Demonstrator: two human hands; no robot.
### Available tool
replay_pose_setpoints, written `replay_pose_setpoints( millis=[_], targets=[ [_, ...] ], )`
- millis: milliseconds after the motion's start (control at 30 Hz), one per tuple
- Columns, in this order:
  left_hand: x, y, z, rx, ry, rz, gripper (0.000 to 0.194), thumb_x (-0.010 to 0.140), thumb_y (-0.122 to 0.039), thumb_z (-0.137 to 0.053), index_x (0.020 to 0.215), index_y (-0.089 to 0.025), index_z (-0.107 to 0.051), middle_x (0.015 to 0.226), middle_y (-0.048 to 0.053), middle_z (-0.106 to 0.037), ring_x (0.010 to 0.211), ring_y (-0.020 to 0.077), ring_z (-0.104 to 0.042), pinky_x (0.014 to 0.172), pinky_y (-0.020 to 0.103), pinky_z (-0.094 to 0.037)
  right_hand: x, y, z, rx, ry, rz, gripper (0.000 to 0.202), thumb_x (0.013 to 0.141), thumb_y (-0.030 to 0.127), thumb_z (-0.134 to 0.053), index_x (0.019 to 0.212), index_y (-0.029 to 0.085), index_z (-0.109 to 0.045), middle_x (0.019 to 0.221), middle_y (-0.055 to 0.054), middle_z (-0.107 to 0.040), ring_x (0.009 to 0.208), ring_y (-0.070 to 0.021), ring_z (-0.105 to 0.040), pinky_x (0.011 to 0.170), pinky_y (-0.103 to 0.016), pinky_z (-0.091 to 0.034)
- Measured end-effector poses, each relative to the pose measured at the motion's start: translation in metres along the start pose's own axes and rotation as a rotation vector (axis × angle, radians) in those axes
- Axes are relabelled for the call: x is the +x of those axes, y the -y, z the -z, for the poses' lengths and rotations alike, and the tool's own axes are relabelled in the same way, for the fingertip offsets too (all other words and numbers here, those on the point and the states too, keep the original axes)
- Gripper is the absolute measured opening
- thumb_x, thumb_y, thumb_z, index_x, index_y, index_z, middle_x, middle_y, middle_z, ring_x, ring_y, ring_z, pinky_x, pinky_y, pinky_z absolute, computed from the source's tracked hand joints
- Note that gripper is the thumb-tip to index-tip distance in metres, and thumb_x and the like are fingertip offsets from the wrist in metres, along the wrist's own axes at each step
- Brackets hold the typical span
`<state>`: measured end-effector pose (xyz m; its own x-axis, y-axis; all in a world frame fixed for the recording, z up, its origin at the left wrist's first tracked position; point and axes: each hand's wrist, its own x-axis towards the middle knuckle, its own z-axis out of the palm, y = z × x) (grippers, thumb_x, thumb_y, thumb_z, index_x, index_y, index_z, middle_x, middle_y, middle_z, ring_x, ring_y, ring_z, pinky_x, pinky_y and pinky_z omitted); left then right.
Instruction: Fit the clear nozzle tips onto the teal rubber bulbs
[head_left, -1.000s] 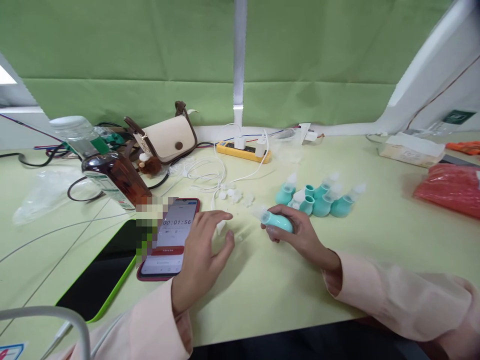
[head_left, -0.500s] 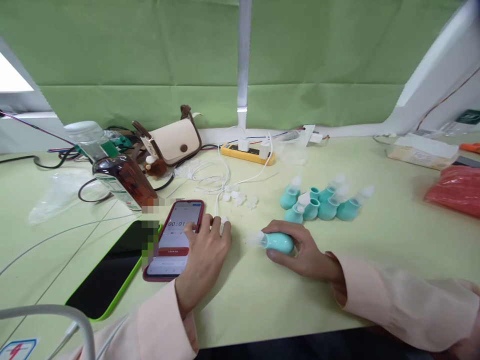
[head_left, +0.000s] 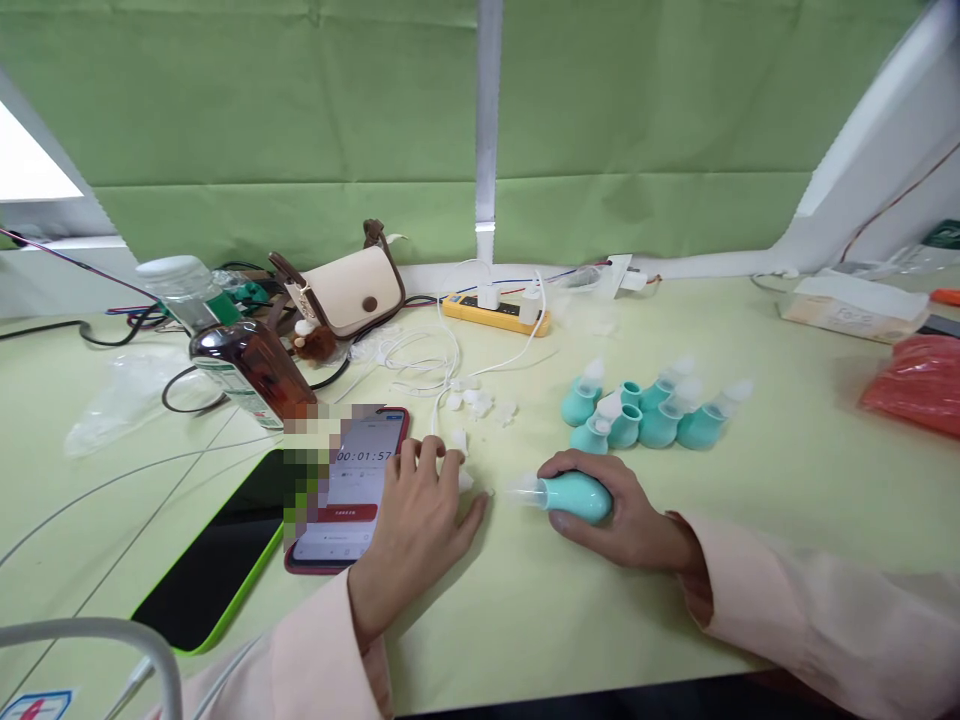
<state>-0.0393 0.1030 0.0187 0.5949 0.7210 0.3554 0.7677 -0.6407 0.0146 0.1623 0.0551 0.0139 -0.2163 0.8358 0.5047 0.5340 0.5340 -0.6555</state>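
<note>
My right hand [head_left: 626, 510] is wrapped round a turquoise bulb nasal aspirator [head_left: 576, 497], its clear nozzle pointing left. My left hand [head_left: 420, 525] is palm down beside the phone in a red case [head_left: 349, 520], its fingers bent and its thumb spread to the right. Under and beside its fingertips lies a whitish translucent piece [head_left: 466, 481], partly hidden. Several small white plastic pieces [head_left: 478, 402] lie beyond that hand. Past my right hand stand several turquoise bulbs [head_left: 659, 424], most with clear nozzles and a couple with bare open necks.
A black-screened phone in a green case [head_left: 217, 550] lies at the left, behind a grey tube [head_left: 112, 622]. Farther back are a brown bottle [head_left: 251, 365], a cream bag [head_left: 356, 290], white cables and a yellow power strip [head_left: 495, 315]. A red plastic packet [head_left: 915, 385] lies far right.
My left hand has drawn off the red-cased phone's screen, and its thumb now reaches out to the right. My right hand, still holding the aspirator, has shifted slightly right and down in view.
</note>
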Motion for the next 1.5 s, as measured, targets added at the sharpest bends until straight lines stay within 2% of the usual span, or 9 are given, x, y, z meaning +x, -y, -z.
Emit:
replay_pose_setpoints(
  millis=[133,233,367,567,767,1100,1233,1333,1500],
  targets=[
    [0.000,0.000,-0.001,0.093,0.022,0.010,0.012,0.080,-0.021,-0.048,0.077,-0.013,-0.056,0.085,0.013,-0.058,0.085,0.0317,-0.049,0.066,0.047,-0.039,0.000,-0.001,-0.002,-0.024,-0.022,0.019,0.020,0.069,0.026,-0.061,0.086,0.020,-0.052,0.076,-0.002,-0.062,0.069,-0.0158,-0.058,0.063,-0.026,-0.046],
    [-0.003,0.001,-0.001,-0.205,-0.137,-0.106,0.008,0.081,-0.019,-0.049,0.085,-0.014,-0.054,0.086,0.009,-0.061,0.088,0.0252,-0.053,0.075,0.045,-0.041,0.001,-0.003,-0.002,-0.006,-0.020,0.030,0.020,0.070,0.026,-0.061,0.088,0.020,-0.054,0.072,-0.002,-0.061,0.065,-0.0149,-0.058,0.059,-0.026,-0.045],
    [-0.009,0.000,0.002,-0.714,-0.259,-0.188,0.019,0.077,-0.011,-0.056,0.095,-0.017,-0.055,0.085,0.005,-0.063,0.082,0.0148,-0.058,0.072,0.026,-0.047,0.003,-0.004,0.002,0.016,0.004,0.076,0.020,0.070,0.024,-0.062,0.089,0.019,-0.056,0.068,-0.001,-0.060,0.061,-0.0137,-0.056,0.056,-0.025,-0.043],
    [-0.010,-0.002,0.006,-1.053,-0.138,-0.069,0.021,0.069,-0.017,-0.065,0.090,-0.018,-0.065,0.080,0.005,-0.068,0.073,0.0171,-0.063,0.066,0.027,-0.052,0.004,-0.001,0.006,0.101,0.089,0.115,0.019,0.071,0.023,-0.061,0.088,0.017,-0.057,0.065,-0.001,-0.057,0.055,-0.0113,-0.051,0.050,-0.023,-0.040],
    [-0.004,-0.004,0.010,-1.155,0.053,0.170,0.010,0.061,-0.021,-0.071,0.070,-0.017,-0.070,0.071,0.004,-0.072,0.067,0.0201,-0.066,0.060,0.026,-0.054,0.003,-0.001,0.006,0.001,0.102,0.185,0.021,0.072,0.025,-0.059,0.092,0.019,-0.057,0.066,-0.002,-0.060,0.056,-0.0130,-0.053,0.050,-0.024,-0.040],
    [-0.007,-0.004,0.010,-1.007,0.048,0.043,0.007,0.065,-0.022,-0.068,0.070,-0.017,-0.069,0.067,0.003,-0.071,0.060,0.0175,-0.064,0.057,0.025,-0.051,0.007,-0.002,0.020,-0.357,0.238,0.409,0.025,0.078,0.031,-0.052,0.100,0.020,-0.053,0.073,-0.004,-0.061,0.057,-0.0125,-0.054,0.048,-0.023,-0.034],
    [-0.008,-0.006,0.007,-1.037,0.095,0.079,0.006,0.065,-0.020,-0.067,0.069,-0.016,-0.068,0.069,0.004,-0.071,0.062,0.0176,-0.064,0.058,0.025,-0.052,0.009,-0.003,0.023,-0.521,0.296,0.519,0.024,0.080,0.030,-0.049,0.101,0.019,-0.053,0.072,-0.005,-0.061,0.051,-0.0121,-0.052,0.047,-0.024,-0.031],
    [-0.009,-0.008,0.008,-1.154,0.118,0.158,0.009,0.064,-0.020,-0.068,0.071,-0.015,-0.069,0.072,0.005,-0.071,0.067,0.0184,-0.064,0.059,0.025,-0.052,0.009,-0.002,0.021,-0.402,0.266,0.484,0.024,0.079,0.029,-0.051,0.100,0.018,-0.052,0.071,-0.005,-0.061,0.054,-0.0130,-0.053,0.047,-0.024,-0.033],
    [-0.008,-0.009,0.015,-1.433,0.167,0.191,0.005,0.061,-0.014,-0.070,0.066,-0.014,-0.067,0.076,0.006,-0.070,0.069,0.0186,-0.063,0.059,0.025,-0.051,0.006,0.005,0.011,0.005,0.195,0.243,0.020,0.074,0.029,-0.056,0.092,0.019,-0.055,0.067,-0.003,-0.059,0.056,-0.0125,-0.053,0.051,-0.023,-0.039]
  ],
)
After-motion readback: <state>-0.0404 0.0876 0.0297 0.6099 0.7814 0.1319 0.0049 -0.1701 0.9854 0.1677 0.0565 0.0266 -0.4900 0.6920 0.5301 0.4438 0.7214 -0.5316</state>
